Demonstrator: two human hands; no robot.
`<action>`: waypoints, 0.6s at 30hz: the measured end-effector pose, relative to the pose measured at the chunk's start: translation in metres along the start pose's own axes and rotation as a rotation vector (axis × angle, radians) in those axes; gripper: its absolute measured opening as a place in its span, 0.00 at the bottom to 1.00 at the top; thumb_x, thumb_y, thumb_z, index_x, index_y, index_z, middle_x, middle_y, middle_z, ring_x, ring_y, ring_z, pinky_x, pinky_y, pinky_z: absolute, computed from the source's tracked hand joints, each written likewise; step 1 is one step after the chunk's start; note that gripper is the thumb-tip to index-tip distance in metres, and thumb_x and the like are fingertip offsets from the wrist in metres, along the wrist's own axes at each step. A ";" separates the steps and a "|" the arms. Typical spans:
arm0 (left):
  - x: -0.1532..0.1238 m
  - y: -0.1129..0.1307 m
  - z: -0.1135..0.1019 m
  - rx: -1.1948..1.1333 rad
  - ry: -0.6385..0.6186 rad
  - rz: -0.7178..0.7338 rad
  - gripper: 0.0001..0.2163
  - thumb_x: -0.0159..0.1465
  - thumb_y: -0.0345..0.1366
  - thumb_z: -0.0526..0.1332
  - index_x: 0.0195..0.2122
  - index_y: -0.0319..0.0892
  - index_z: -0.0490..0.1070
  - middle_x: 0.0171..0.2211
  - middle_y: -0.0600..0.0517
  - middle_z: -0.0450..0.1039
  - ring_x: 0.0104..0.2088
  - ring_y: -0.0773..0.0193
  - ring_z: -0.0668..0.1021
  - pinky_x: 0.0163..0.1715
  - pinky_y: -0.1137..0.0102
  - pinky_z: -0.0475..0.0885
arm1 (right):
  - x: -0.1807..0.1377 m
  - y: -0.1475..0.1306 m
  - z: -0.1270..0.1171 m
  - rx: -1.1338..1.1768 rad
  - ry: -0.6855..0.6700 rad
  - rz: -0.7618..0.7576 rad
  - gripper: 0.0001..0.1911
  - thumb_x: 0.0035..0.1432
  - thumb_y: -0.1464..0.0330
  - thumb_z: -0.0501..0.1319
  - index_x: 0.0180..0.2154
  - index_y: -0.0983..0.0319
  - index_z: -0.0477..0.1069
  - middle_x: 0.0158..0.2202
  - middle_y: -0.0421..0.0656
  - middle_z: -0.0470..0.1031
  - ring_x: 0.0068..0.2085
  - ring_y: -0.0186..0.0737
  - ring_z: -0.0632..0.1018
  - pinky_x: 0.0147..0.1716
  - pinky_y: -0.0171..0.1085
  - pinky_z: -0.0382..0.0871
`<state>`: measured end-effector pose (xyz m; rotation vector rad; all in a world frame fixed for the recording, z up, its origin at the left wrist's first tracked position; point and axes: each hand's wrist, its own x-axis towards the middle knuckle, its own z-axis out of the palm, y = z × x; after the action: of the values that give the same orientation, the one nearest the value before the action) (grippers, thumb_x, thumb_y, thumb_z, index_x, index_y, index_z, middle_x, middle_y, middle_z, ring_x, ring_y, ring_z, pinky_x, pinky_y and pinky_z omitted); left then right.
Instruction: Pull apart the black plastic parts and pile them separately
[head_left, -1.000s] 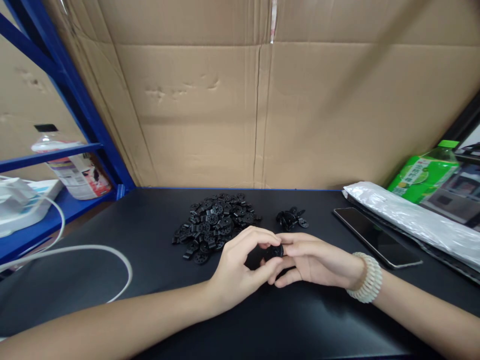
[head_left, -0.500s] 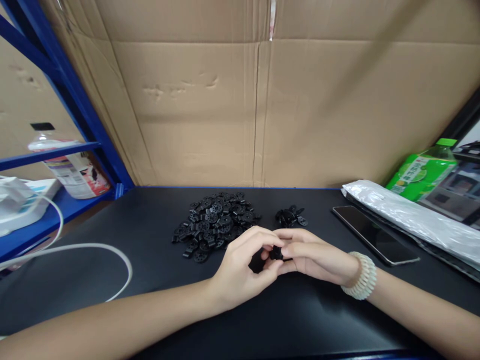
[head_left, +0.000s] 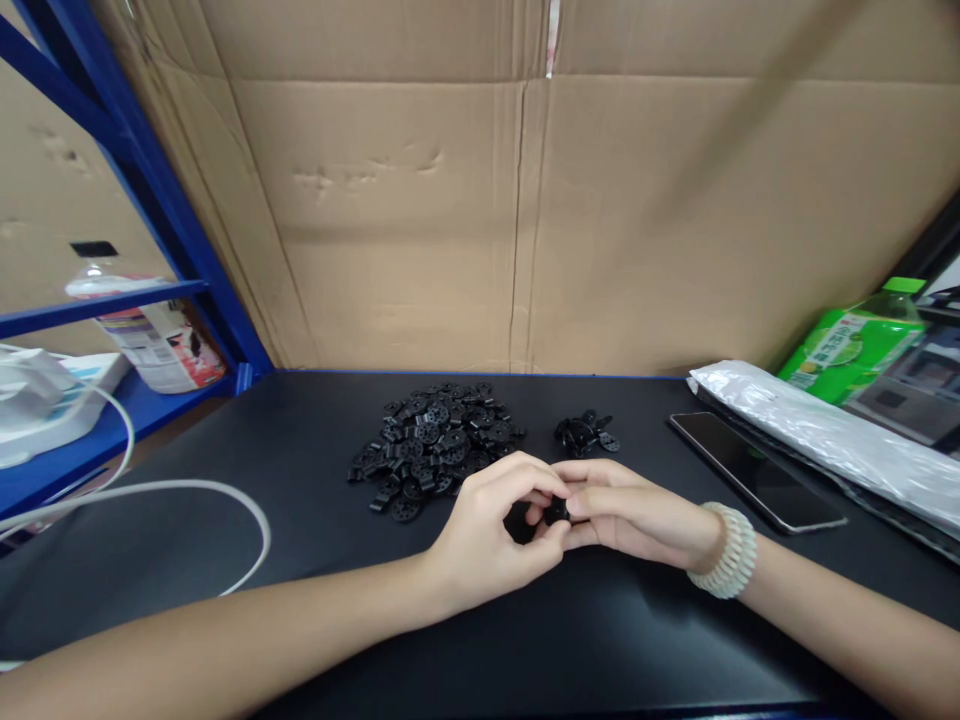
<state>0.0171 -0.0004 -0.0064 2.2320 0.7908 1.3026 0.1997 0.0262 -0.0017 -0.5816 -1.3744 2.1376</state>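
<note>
Between the fingertips of both hands is a small black plastic part (head_left: 556, 511), mostly covered by the fingers. My left hand (head_left: 504, 525) pinches it from the left, thumb below and fingers above. From the right, my right hand (head_left: 619, 508) closes its thumb and fingers on the same part. Just beyond the left hand lies a large pile of black plastic pieces (head_left: 435, 440) with round perforated discs and short arms. Behind the right hand sits a smaller heap of black pieces (head_left: 585, 433).
A phone (head_left: 754, 470) and a silvery plastic package (head_left: 832, 420) lie at the right, with a green bottle (head_left: 847, 345) behind. On the left, a white cable (head_left: 251, 520) loops over the black table (head_left: 315, 650). A blue shelf (head_left: 180, 400) holds another bottle (head_left: 161, 345).
The black part appears slightly turned between the fingers. Both hands keep their grip, and the whole view has shifted slightly.
</note>
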 end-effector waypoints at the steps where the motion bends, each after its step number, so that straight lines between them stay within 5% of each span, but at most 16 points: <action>1: 0.000 0.000 0.000 -0.005 -0.003 -0.001 0.11 0.52 0.21 0.61 0.36 0.37 0.74 0.35 0.47 0.74 0.30 0.64 0.76 0.31 0.70 0.74 | 0.000 0.000 0.000 -0.001 0.000 0.005 0.08 0.56 0.75 0.61 0.40 0.66 0.74 0.38 0.46 0.75 0.41 0.38 0.76 0.47 0.42 0.70; 18: -0.002 -0.003 0.003 -0.114 -0.022 -0.050 0.09 0.51 0.22 0.61 0.33 0.37 0.73 0.33 0.48 0.72 0.29 0.66 0.74 0.24 0.74 0.73 | 0.002 0.003 -0.004 -0.002 -0.037 0.035 0.11 0.54 0.77 0.61 0.41 0.66 0.73 0.39 0.46 0.76 0.44 0.40 0.77 0.47 0.42 0.70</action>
<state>0.0180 0.0003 -0.0105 2.1202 0.7406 1.2648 0.2000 0.0289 -0.0057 -0.5734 -1.3954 2.1850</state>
